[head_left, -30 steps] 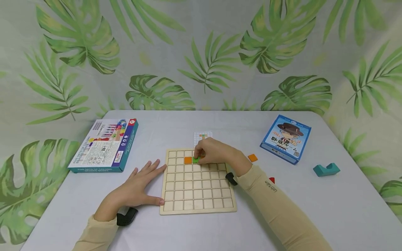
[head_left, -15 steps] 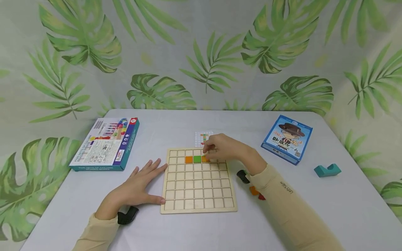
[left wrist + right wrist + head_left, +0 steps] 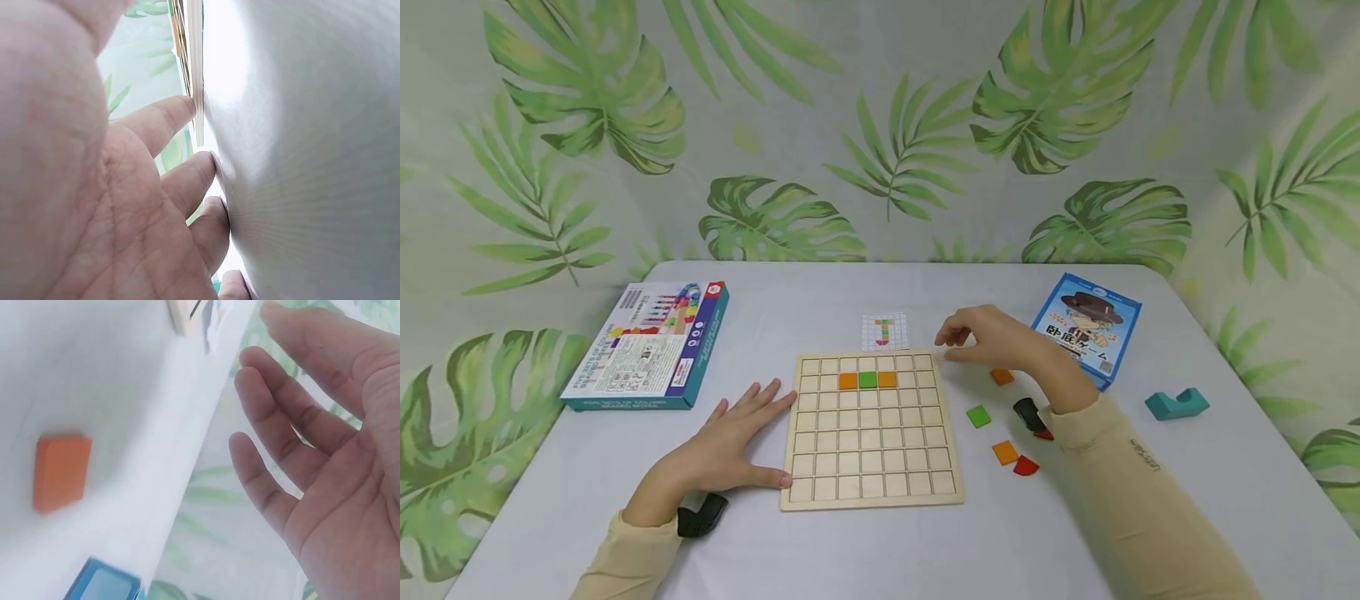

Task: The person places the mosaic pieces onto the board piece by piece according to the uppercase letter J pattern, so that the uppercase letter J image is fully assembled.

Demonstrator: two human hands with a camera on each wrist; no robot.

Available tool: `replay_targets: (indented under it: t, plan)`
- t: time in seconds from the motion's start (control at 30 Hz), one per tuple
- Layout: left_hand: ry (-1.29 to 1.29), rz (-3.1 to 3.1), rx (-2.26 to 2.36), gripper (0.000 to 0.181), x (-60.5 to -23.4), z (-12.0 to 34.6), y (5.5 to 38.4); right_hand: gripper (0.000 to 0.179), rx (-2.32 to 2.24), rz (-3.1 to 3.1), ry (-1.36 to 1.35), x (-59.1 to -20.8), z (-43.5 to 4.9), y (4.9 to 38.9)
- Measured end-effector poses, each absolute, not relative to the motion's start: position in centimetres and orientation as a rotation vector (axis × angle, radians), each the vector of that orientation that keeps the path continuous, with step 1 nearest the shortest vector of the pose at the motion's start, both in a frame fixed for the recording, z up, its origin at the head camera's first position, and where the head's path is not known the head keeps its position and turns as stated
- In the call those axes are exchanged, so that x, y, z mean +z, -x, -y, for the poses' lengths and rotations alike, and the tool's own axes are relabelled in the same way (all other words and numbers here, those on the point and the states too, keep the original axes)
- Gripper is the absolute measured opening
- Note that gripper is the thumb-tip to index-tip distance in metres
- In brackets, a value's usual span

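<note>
Head view: your left hand, fingers wide, touches the grid board along its left edge; red piece and green tile lie right. Farther, three tiles fill one row. Your right hand, loosely bent, holds nothing near the far-right corner; pattern card beyond.

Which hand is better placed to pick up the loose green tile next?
Likely the right hand: empty, and on the same side of the grid board as the loose green tile; the left hand touches the opposite edge.
</note>
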State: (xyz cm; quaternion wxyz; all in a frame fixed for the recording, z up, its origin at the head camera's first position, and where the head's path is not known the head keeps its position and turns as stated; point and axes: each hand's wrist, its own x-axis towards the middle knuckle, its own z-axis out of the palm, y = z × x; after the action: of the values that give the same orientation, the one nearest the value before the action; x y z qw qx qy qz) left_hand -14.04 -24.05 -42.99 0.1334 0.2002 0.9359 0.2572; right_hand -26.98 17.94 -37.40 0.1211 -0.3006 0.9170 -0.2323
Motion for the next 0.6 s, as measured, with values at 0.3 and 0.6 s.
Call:
replay_targets:
  t: [0.3, 0.6]
  plan:
    - [-0.574, -2.712, 0.741, 0.115, -43.0, 24.2, 13.9, 0.019, -0.733, -2.696, 0.778, -38.0, -21.5, 26.0]
    - [-0.587, -2.718, 0.741, 0.115, -43.2, 24.2, 14.1, 0.033, -0.689, -2.718, 0.570, -39.1, -24.5, 24.6]
